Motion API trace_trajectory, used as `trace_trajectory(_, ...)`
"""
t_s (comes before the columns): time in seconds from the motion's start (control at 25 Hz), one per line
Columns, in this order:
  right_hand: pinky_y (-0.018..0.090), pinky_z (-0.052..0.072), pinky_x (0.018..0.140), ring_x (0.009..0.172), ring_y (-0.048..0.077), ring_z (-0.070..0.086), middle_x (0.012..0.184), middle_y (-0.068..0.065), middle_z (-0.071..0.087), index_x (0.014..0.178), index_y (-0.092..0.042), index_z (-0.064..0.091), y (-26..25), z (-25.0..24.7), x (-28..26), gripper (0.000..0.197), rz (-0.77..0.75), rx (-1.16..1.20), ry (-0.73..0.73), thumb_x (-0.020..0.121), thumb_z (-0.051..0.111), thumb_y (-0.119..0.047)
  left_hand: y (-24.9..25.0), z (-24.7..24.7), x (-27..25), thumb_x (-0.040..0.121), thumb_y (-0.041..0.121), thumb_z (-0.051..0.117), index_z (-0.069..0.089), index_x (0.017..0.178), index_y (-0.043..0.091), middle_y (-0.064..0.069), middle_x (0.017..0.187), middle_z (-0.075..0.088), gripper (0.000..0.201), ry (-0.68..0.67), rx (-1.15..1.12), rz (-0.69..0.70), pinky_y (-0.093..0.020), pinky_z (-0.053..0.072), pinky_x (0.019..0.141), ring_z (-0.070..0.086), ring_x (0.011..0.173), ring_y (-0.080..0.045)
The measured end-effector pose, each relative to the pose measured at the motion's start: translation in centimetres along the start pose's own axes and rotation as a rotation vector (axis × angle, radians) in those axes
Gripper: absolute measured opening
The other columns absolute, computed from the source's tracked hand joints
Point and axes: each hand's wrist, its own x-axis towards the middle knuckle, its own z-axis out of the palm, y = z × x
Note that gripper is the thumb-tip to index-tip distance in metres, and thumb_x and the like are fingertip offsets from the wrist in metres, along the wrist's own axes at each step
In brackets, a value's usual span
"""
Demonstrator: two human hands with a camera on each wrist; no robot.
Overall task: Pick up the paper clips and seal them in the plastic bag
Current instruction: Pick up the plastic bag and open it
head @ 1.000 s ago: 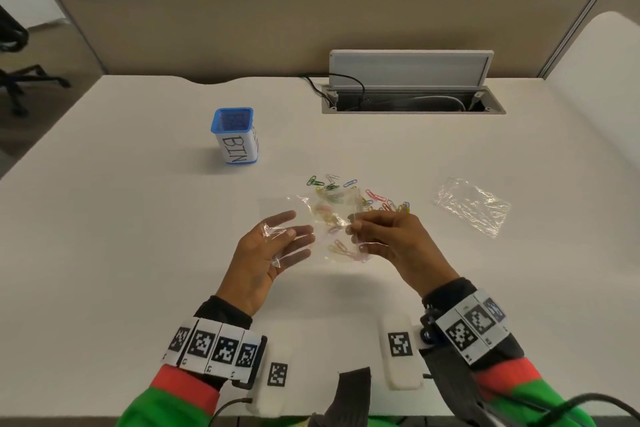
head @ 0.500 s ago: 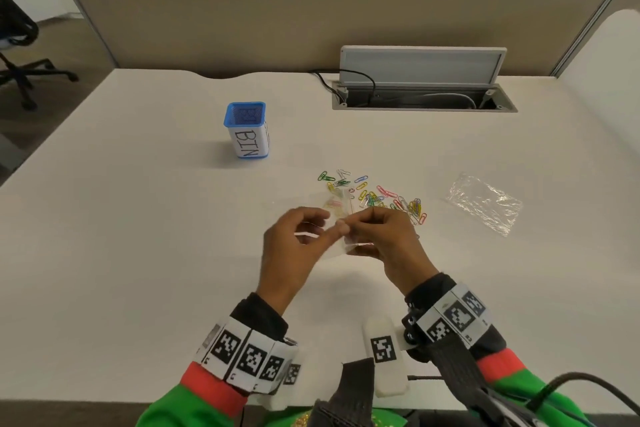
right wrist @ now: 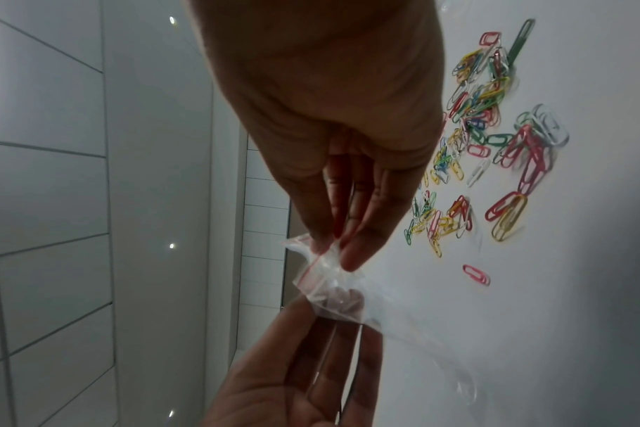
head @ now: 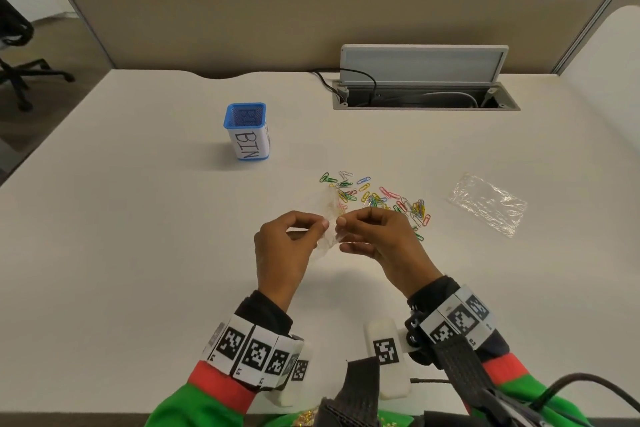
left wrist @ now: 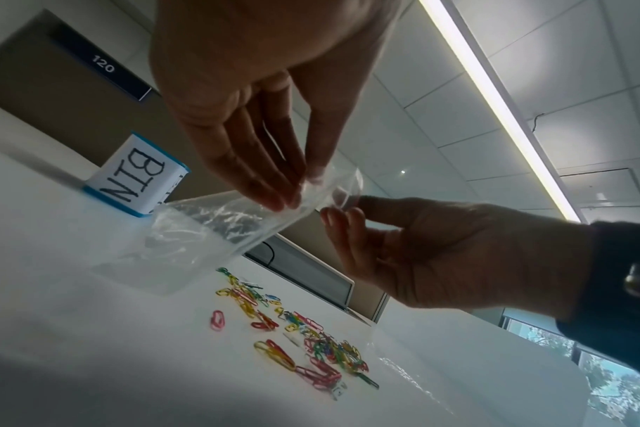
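Both hands, left hand (head: 284, 246) and right hand (head: 377, 239), now pinch plastic bag (left wrist: 209, 231) mouth together above tabletop (head: 138, 253); a second ago our left lay open. We judge opening comes next. Bag thin, crinkly, clear, red-striped. Paper clips (head: 377, 198) loose, glossy wire loops just beyond.

From the head view the plastic bag (head: 327, 218) nearly vanishes between the two grips. Behind it, the nearest paper clips (head: 377, 199) blur through the film. Whether its red-lined mouth is parted cannot be told.
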Motion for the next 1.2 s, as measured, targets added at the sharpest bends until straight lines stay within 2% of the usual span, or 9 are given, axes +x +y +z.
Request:
trace_trajectory(0.2,0.028,0.059,0.056,0.061,0.024,0.069,0.075,0.017,0.071,0.089,0.012,0.065,0.2,0.3,0.5,0.023,0.025,-0.007,0.069,0.078,0.072,-0.006,-0.4,-0.1,0.4,0.075,0.019,0.07,0.07,0.085,0.009,-0.012,0.085,0.071,0.015,0.014,-0.071,-0.074,-0.043,0.059,0.074,0.069,0.075,-0.025)
trace_trajectory(0.44,0.032,0.06,0.057,0.059,0.025,0.064,0.078,0.02,0.064,0.095,0.009,0.065,0.4,0.1,0.8,0.018,0.042,-0.04,0.106,0.08,0.066,0.0,-0.9,-0.3,0.8,0.078,0.011,0.064,0.066,0.088,0.007,-0.013,0.086,0.067,0.01,0.027,-0.192,-0.176,-0.039,0.058,0.073,0.068,0.078,-0.031)
trace_trajectory(0.56,0.032,0.061,0.056,0.058,0.023,0.063,0.076,0.019,0.064,0.095,0.006,0.067,0.5,0.5,0.8,0.016,0.005,-0.135,0.095,0.082,0.066,-0.003,-0.7,0.2,0.5,0.082,0.011,0.059,0.064,0.094,0.014,-0.009,0.096,0.066,0.013,-0.037,-0.069,-0.081,-0.034,0.057,0.073,0.064,0.085,-0.025)
trace_trajectory(0.64,0.029,0.059,0.052,0.053,0.018,0.063,0.069,0.015,0.065,0.089,0.004,0.068,0.9,0.9,0.7,0.014,-0.05,-0.219,0.097,0.082,0.068,-0.007,-0.3,0.8,0.1,0.083,0.018,0.058,0.062,0.095,0.018,-0.001,0.098,0.064,0.012,-0.087,0.029,-0.012,-0.024,0.053,0.073,0.061,0.091,-0.02)
trace_trajectory(0.72,0.027,0.057,0.049,0.051,0.016,0.063,0.066,0.012,0.065,0.085,0.003,0.069,1.4,1.2,0.6,0.01,-0.112,-0.3,0.122,0.083,0.067,-0.007,0.0,1.1,-0.1,0.08,0.031,0.063,0.061,0.097,0.018,0.003,0.095,0.064,0.022,-0.108,0.066,-0.014,-0.015,0.047,0.068,0.061,0.088,-0.016)
trace_trajectory(0.8,0.028,0.058,0.051,0.052,0.017,0.063,0.067,0.012,0.066,0.083,0.0,0.07,1.7,1.2,0.7,0.008,-0.157,-0.385,0.126,0.083,0.065,-0.006,0.1,1.0,0.0,0.075,0.037,0.067,0.061,0.097,0.016,0.001,0.093,0.065,0.031,-0.081,0.092,-0.024,-0.014,0.046,0.066,0.061,0.083,-0.015)
trace_trajectory(0.96,0.028,0.059,0.052,0.048,0.013,0.06,0.063,0.007,0.066,0.08,-0.003,0.072,1.9,1.3,0.6,0.011,-0.166,-0.475,0.111,0.079,0.072,-0.015,-0.1,0.2,0.3,0.078,0.024,0.067,0.066,0.086,0.01,-0.008,0.093,0.07,0.016,0.039,0.247,0.096,-0.026,0.049,0.072,0.061,0.077,-0.017)
trace_trajectory(1.08,0.029,0.058,0.048,0.047,0.014,0.061,0.07,0.017,0.067,0.079,-0.001,0.07,1.9,0.7,0.6,0.01,-0.167,-0.417,0.166,0.078,0.072,-0.01,-0.1,-0.7,0.4,0.076,0.018,0.068,0.066,0.084,0.008,-0.011,0.089,0.071,0.013,0.098,0.292,0.143,-0.02,0.045,0.067,0.06,0.071,-0.017)
trace_trajectory(1.2,0.028,0.058,0.047,0.047,0.013,0.061,0.073,0.017,0.068,0.08,0.001,0.068,1.9,0.2,0.7,0.011,-0.171,-0.409,0.188,0.077,0.073,-0.008,-0.1,-1.1,0.1,0.075,0.015,0.069,0.065,0.084,0.009,-0.01,0.086,0.071,0.011,0.085,0.284,0.136,-0.012,0.043,0.064,0.062,0.071,-0.017)
